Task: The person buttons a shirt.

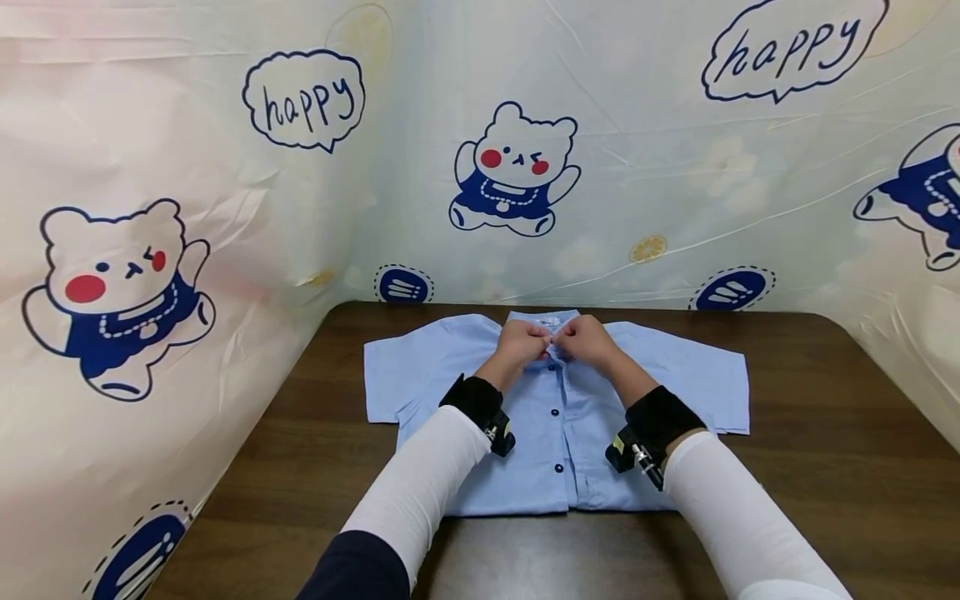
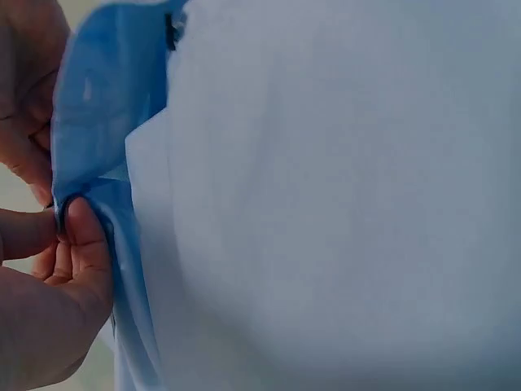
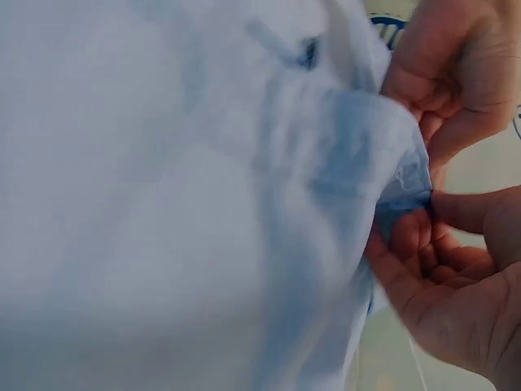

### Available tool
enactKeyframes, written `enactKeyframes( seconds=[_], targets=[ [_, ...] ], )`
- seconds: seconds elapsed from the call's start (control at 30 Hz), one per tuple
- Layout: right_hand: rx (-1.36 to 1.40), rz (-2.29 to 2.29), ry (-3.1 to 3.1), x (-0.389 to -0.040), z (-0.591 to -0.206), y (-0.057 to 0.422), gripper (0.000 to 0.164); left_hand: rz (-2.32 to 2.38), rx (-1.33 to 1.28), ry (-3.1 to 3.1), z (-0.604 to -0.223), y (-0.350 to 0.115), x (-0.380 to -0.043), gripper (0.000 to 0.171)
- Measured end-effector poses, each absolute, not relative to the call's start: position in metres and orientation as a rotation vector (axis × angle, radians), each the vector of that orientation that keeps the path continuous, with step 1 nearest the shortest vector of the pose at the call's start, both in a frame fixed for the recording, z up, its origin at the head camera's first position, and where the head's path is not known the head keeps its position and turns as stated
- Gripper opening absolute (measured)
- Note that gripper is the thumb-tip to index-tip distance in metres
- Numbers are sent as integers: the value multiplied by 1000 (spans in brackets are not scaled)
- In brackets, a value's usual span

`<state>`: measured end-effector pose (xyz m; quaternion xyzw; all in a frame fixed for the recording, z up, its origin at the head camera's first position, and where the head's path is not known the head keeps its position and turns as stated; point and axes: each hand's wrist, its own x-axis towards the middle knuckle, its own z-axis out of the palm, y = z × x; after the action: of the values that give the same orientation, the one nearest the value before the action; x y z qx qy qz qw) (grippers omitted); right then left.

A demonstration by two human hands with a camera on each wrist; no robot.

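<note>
A light blue short-sleeved shirt (image 1: pixel 487 475) lies front up, its collar (image 1: pixel 551 318) at the far side. Both hands meet just below the collar at the top of the front opening. My left hand (image 1: pixel 521 343) pinches one front edge between thumb and fingers; in the left wrist view a dark round button (image 2: pixel 68 205) shows at its fingertips. Close beside it, my right hand (image 1: pixel 588 342) pinches the other edge, and in the right wrist view the cloth edge (image 3: pixel 407 191) is held at its fingertips. Lower dark buttons (image 1: pixel 555 412) run down the front, beside the overlapping edge.
The shirt rests on a dark brown wooden table (image 1: pixel 300 475), near its back edge. Behind and at the sides hangs a pale printed cloth (image 1: pixel 637 167) with cartoon bears. Black straps with small cameras (image 1: pixel 501 433) sit on both wrists.
</note>
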<state>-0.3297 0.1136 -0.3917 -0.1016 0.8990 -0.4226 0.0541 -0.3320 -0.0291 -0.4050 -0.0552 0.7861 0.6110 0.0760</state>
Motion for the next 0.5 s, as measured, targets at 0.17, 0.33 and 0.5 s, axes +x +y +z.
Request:
enactKeyframes(
  seconds=[0.17,0.33,0.5],
  targets=[
    [-49,-1471,2448,-331,-384,108,22,1545,26,2694,-405,-30,-331,9],
    [146,-1641,2159,-334,-379,105,17,1277,199,3056,-406,-31,-327,5],
    [235,-1733,2048,-337,-383,103,14,1152,274,3185,-408,-33,-328,7]
  ],
)
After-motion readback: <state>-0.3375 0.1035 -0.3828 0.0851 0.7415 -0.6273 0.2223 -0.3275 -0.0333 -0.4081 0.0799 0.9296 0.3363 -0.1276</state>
